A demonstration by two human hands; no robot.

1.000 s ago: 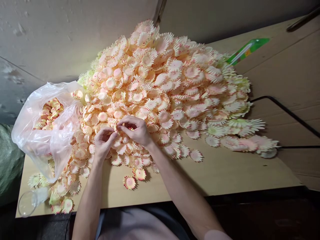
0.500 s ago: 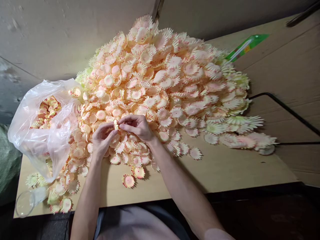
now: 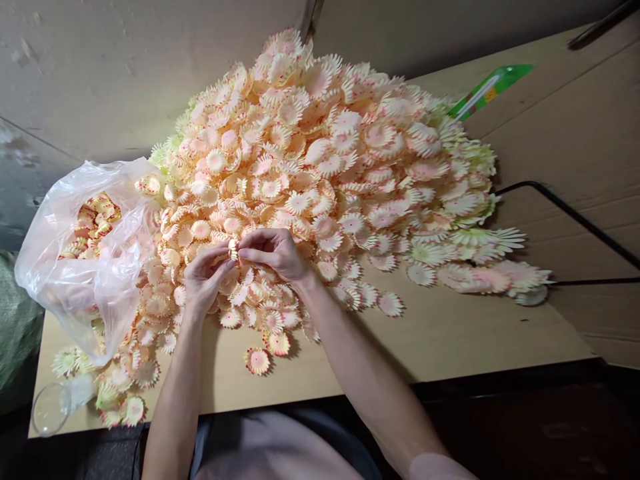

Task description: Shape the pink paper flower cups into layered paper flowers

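Observation:
A big heap of pink and cream artificial flower heads (image 3: 330, 160) covers the wooden table (image 3: 450, 340). Over its near edge my left hand (image 3: 205, 277) and my right hand (image 3: 275, 253) meet, fingers pinched together on one small flower piece (image 3: 233, 249) held between them. Loose flower heads lie under and around both hands. A single flower head (image 3: 258, 361) lies apart, nearer to me.
A clear plastic bag (image 3: 90, 267) with yellow-red flower pieces stands at the left. A clear plastic cup (image 3: 50, 407) lies at the table's front left corner. A green packet (image 3: 490, 83) and a black cable (image 3: 575, 223) lie on cardboard at the right. A wall is behind.
Both hands have stayed together over the heap's near edge, fingers shifting slightly on the small piece. The view has moved a little.

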